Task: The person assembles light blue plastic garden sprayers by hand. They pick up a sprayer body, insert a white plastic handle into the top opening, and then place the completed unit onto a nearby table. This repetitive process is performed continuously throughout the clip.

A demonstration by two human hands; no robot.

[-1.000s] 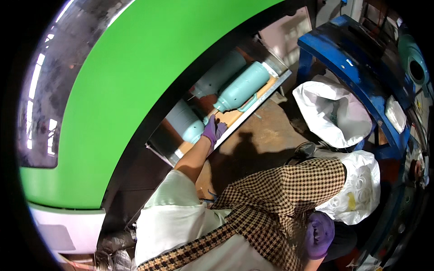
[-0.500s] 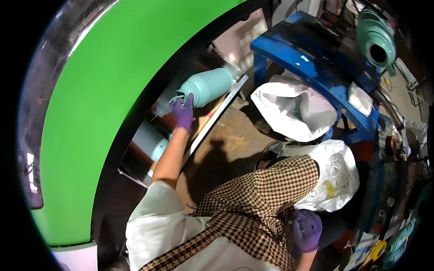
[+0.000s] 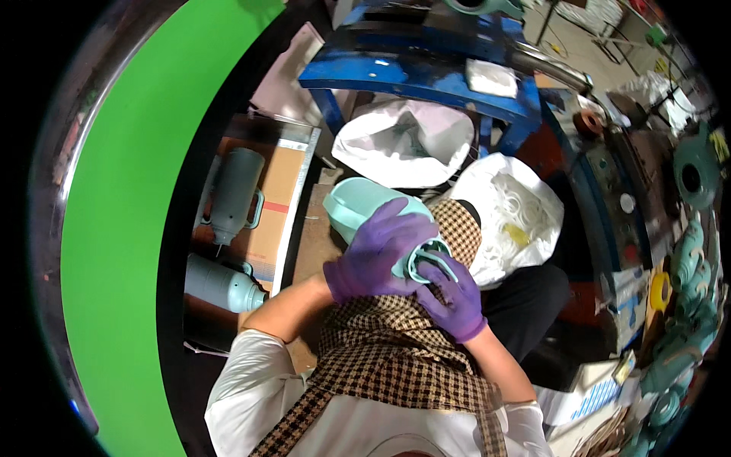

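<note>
The pale green flask [image 3: 365, 209] is gripped by curled left fingers [image 3: 400, 236], right fingers [image 3: 442, 286] closed on its mouth.

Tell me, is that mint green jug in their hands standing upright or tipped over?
Tipped. The mint green jug lies on its side, its open end toward the person, left hand on top, right hand at the opening.

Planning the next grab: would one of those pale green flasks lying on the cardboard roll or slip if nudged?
Probably it would roll a little: the upper flask lies on its side on flat cardboard and has a round body. Its side handle may stop a full turn. The smooth painted-looking shell could be slippery. The flask in the left hand and right hand keeps its shape, so likely rigid.
</note>
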